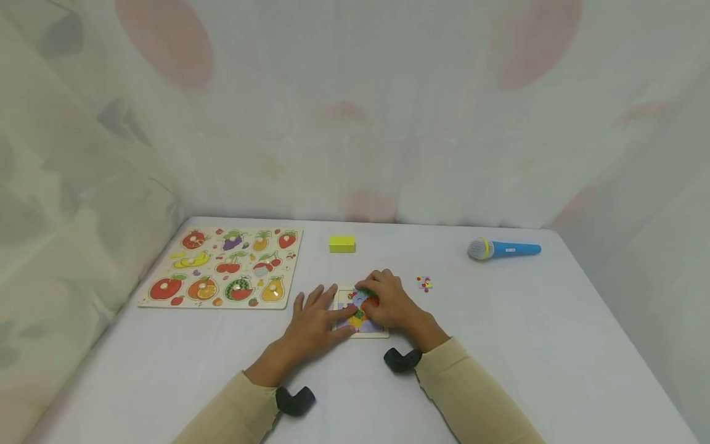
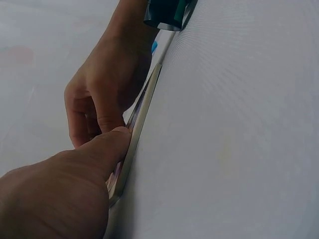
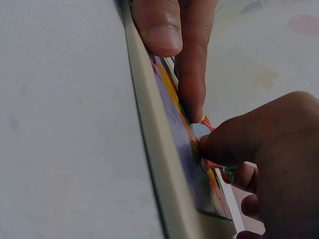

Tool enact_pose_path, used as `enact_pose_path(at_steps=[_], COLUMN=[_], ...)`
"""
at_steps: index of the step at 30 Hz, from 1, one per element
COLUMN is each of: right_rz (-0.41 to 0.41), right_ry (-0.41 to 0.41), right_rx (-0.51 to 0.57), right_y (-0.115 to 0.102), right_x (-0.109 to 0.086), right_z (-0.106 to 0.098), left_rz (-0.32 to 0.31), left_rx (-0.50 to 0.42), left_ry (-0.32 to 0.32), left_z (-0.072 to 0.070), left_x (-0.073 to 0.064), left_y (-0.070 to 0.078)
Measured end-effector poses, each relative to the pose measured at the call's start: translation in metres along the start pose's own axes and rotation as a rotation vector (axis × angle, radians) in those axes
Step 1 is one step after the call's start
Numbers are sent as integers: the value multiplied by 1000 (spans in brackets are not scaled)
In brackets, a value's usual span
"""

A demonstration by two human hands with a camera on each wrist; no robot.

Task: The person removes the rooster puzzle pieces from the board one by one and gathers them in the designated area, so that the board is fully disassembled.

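Puzzle board (image 1: 368,335) lies on the table (image 1: 499,345), partly under the left hand (image 1: 312,325), whose extended fingers likely steady it for the right hand (image 1: 392,303), which pinches a colourful piece (image 3: 201,130); 1 loose piece (image 1: 425,283) sits nearby, seemingly for easy reach.

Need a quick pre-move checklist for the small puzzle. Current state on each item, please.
1. Puzzle tray steadied: ok, the left hand rests on it with fingers spread.
2. Piece in grip: ok, the right hand appears to pinch a red puzzle piece at the tray's right side.
3. That piece seated flat: cannot tell, fingers cover much of it.
4. All pieces in the tray: not ok, a loose piece lies on the table to its right.
5. Yellow block and microphone apart from both hands: ok.
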State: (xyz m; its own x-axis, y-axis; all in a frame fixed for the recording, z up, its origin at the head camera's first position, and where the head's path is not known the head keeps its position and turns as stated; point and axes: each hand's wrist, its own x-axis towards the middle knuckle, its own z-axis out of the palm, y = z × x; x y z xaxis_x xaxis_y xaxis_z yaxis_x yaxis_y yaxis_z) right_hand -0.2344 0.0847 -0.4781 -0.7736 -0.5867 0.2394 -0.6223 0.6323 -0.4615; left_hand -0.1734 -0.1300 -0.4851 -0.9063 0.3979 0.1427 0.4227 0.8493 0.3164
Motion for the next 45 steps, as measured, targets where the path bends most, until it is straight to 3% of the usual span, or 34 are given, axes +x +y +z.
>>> enact_pose_path(at_steps=[14,22,28,45], right_rz=[-20,-41,-38,-59], right_ry=[-9,92,144,334], right_rx=[-9,35,100,122], right_y=[1,0,-4,3], right_x=[1,-2,-9,-44], right_z=[-1,-7,-25,-95], left_rz=[-20,-9,-3,2], left_rx=[-7,-10,6,-18], left_ry=[-21,-18,-10,0], left_z=[0,2,2,2], left_x=[1,0,-1,-3], left_y=[1,1,1,0])
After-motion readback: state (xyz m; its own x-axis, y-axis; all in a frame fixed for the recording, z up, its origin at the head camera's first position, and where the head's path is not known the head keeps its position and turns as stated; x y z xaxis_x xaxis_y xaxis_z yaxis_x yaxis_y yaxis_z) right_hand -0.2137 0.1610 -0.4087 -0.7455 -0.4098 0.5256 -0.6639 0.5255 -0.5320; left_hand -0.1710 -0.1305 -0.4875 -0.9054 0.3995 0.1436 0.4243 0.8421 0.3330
